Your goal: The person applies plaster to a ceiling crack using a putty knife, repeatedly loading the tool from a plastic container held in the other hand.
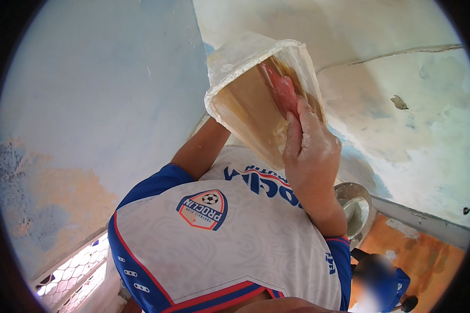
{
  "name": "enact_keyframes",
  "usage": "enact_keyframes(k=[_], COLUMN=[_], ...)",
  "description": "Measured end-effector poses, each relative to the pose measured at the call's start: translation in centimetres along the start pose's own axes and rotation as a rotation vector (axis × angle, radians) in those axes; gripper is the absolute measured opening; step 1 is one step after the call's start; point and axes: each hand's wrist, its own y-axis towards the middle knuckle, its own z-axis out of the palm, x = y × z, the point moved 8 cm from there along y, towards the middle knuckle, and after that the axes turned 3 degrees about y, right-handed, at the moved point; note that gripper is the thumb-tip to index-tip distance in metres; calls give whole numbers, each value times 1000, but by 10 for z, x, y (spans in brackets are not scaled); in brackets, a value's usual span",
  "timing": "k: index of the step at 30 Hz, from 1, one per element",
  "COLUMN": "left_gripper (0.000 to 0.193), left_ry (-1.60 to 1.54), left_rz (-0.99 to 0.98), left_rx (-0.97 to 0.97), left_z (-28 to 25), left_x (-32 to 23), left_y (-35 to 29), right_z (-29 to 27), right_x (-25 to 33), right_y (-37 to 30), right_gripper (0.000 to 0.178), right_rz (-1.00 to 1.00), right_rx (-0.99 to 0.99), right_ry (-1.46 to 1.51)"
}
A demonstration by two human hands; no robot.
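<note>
A whitish rectangular plastic tub [258, 117], crusted with white filler along its rim, is tilted up in front of my chest. My left forearm [206, 146] reaches up behind the tub, which it holds aloft; the tub's wall hides my left hand and its fingers. Inside the opening, my right hand [313, 135] grips a red putty scraper [283, 89] between thumb and fingers. White smears cover the scraper and my knuckles. Yellowish-brown streaks mark the tub's inside, and I cannot make out the scraper's far edge against them.
Patchy blue-white wall [99, 78] stands close on my left. Another stained, cracked wall [397, 115] lies ahead and to the right. Below my right arm is a round white bucket [356, 214]. A person in blue [394, 292] is lower right, near an orange surface [428, 255]. A window grille [78, 276] shows lower left.
</note>
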Motion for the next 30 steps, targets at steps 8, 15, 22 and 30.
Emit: enact_keyframes(k=[8,15,22,30], left_gripper=[75,76,78,80], left_ry=[3,3,15,19], left_rz=[1,2,10,17], left_rx=[13,17,39,69], left_z=[5,3,2,0], left_x=[2,4,6,8], left_y=[-3,-5,-2,3], right_z=[12,25,32,33], right_x=[0,-5,-11,-16], right_y=[-11,-14,-13,-15], right_gripper=[39,56,28,27], right_rz=[-52,-41,41,41], right_rx=[46,141,139,106], right_ry=[-63,-45,-11,144])
